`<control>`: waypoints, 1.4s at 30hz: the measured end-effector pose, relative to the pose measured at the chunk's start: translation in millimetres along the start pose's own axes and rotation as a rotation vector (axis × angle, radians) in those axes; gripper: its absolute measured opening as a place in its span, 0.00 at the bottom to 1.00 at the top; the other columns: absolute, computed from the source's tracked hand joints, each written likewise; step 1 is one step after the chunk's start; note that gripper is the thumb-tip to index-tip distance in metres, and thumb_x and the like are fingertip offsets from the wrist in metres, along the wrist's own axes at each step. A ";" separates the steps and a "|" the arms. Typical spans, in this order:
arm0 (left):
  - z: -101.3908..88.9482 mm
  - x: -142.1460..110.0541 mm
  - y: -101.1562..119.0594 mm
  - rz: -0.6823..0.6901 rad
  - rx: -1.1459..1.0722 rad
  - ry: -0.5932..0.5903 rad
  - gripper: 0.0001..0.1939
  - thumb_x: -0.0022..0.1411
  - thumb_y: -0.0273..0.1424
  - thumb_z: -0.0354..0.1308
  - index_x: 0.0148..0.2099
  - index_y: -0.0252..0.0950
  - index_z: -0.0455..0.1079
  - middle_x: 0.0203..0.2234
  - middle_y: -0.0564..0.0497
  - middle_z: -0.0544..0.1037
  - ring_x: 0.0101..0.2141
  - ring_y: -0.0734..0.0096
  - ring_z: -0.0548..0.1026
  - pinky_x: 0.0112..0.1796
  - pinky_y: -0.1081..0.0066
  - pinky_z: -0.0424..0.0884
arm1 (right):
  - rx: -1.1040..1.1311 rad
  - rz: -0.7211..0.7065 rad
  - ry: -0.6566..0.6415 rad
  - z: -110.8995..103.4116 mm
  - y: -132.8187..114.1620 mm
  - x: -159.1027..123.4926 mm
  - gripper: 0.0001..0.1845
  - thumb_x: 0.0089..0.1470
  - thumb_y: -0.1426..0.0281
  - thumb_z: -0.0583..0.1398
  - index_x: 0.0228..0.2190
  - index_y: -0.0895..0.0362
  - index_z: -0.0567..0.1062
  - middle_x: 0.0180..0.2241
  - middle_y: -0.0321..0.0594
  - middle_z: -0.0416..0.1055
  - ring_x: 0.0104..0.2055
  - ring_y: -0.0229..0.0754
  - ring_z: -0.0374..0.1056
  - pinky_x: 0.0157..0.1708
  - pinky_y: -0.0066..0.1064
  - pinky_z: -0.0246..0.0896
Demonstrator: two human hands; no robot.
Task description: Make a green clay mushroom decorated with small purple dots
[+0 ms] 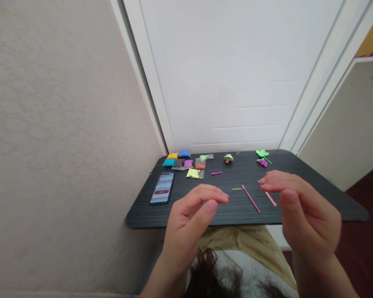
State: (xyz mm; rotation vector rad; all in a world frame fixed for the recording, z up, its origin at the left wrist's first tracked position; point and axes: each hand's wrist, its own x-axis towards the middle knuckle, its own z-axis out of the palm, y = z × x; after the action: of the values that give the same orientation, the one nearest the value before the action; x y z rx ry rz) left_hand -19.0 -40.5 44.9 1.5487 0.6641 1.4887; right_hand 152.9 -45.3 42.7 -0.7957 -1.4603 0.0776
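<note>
Both hands hover above the near part of a dark table. My left hand (pixel 195 215) has its fingers curved forward and the thumb a little apart, with nothing visible between them. Across from it, my right hand (pixel 307 211) is bent the same way, thumb apart from the fingers, and shows no object in its grasp. Between the hands lie a pink modelling stick (pixel 251 199) and a thin yellow strip (pixel 236 189). A second pink tool (pixel 271 199) lies just beyond my right fingertips, partly covered by them. A short purple tool (pixel 216 173) rests farther back.
Colourful clay packets, including a yellow-green one (pixel 192 173), lie at the back left above a phone (pixel 162 188). A small clay mushroom (pixel 228 158), a green clover (pixel 262 153) and purple grapes (pixel 262 162) line the back. A white door (pixel 236 66) stands behind the table (pixel 199 219).
</note>
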 end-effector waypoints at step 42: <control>25.8 1.7 -16.3 -0.481 -0.529 -0.036 0.02 0.49 0.26 0.59 0.29 0.35 0.72 0.26 0.53 0.72 0.31 0.76 0.68 0.37 0.74 0.62 | -0.006 -0.072 -0.351 1.5 2.6 -11.4 0.18 0.45 0.80 0.58 0.39 0.52 0.71 0.39 0.38 0.67 0.42 0.40 0.63 0.41 0.33 0.61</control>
State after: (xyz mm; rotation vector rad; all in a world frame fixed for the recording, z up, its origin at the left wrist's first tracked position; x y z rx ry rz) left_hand 9.3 -36.8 34.0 0.9272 0.5183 1.1444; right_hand 150.8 -48.4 31.6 -0.7587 -1.8196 0.1642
